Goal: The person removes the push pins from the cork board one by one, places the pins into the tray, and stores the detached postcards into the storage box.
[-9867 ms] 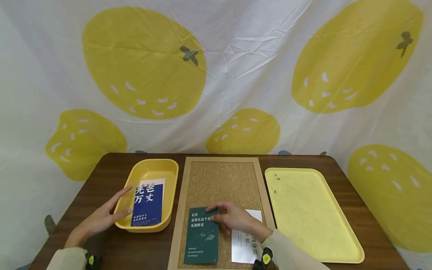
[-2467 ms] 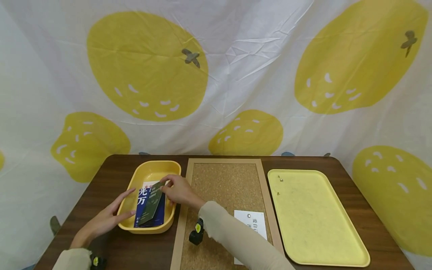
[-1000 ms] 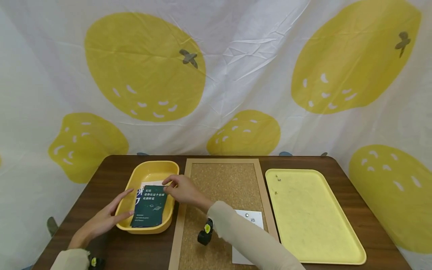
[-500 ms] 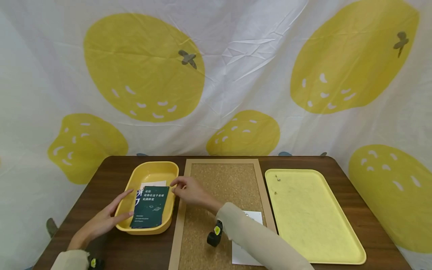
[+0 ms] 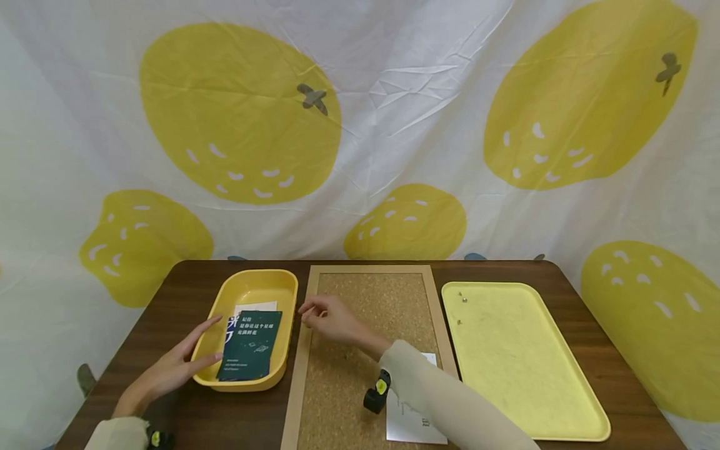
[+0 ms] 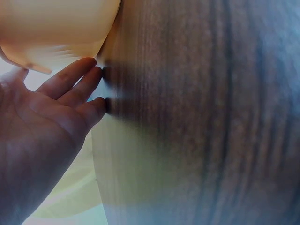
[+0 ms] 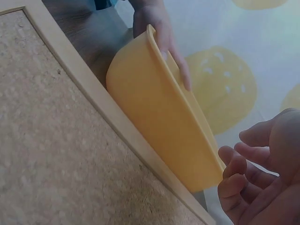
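A yellow plastic bin (image 5: 264,289) stands on the left of the table. In it lies a dark green card (image 5: 250,350) with white lettering, on top of a blue card (image 5: 230,331) and a white card (image 5: 264,306), both mostly covered. My left hand (image 5: 165,370) rests against the bin's left side, thumb over the rim; in the left wrist view its other fingers (image 6: 77,89) stretch out beside the bin. My right hand (image 5: 332,320) hovers over the left frame of the cork board (image 5: 388,300), fingers loosely curled, holding nothing.
Another white card (image 5: 405,419) lies at the near right of the cork board, partly hidden by my right sleeve. A pale yellow tray (image 5: 517,362) on the right holds a few small push pins (image 5: 464,300). A curtain printed with lemons (image 5: 242,112) hangs behind the table.
My right hand picked the green card off the cork board, laid it on the blue card in the bin and let go. It then drew back rightward. The left hand stayed at the bin.
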Demonstrator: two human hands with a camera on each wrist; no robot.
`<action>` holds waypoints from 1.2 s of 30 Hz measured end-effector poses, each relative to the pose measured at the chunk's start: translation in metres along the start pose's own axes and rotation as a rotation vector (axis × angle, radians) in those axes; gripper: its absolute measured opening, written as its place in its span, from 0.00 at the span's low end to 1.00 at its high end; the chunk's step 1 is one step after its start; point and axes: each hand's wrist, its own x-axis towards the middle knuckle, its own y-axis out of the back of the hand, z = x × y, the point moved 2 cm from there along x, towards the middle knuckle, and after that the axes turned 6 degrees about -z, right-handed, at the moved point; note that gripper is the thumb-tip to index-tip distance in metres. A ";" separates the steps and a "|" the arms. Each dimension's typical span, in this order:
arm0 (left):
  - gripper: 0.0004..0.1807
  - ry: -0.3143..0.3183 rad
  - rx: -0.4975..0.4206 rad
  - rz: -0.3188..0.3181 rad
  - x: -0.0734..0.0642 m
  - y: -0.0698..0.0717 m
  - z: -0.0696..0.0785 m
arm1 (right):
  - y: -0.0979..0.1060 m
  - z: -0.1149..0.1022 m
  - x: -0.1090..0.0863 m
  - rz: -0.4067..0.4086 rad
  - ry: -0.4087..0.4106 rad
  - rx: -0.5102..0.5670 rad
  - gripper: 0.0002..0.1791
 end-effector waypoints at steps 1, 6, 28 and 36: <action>0.45 0.002 0.001 -0.001 0.000 0.000 0.000 | 0.001 0.001 -0.001 0.000 0.009 -0.006 0.08; 0.45 -0.007 -0.005 -0.003 0.000 0.001 0.001 | 0.004 0.005 -0.006 0.004 0.040 -0.010 0.08; 0.45 0.003 0.025 0.006 -0.002 0.001 0.000 | 0.036 -0.013 -0.052 0.008 0.068 -0.007 0.09; 0.44 -0.010 0.032 0.008 -0.001 0.001 0.000 | 0.041 0.027 -0.053 0.027 0.029 -0.044 0.08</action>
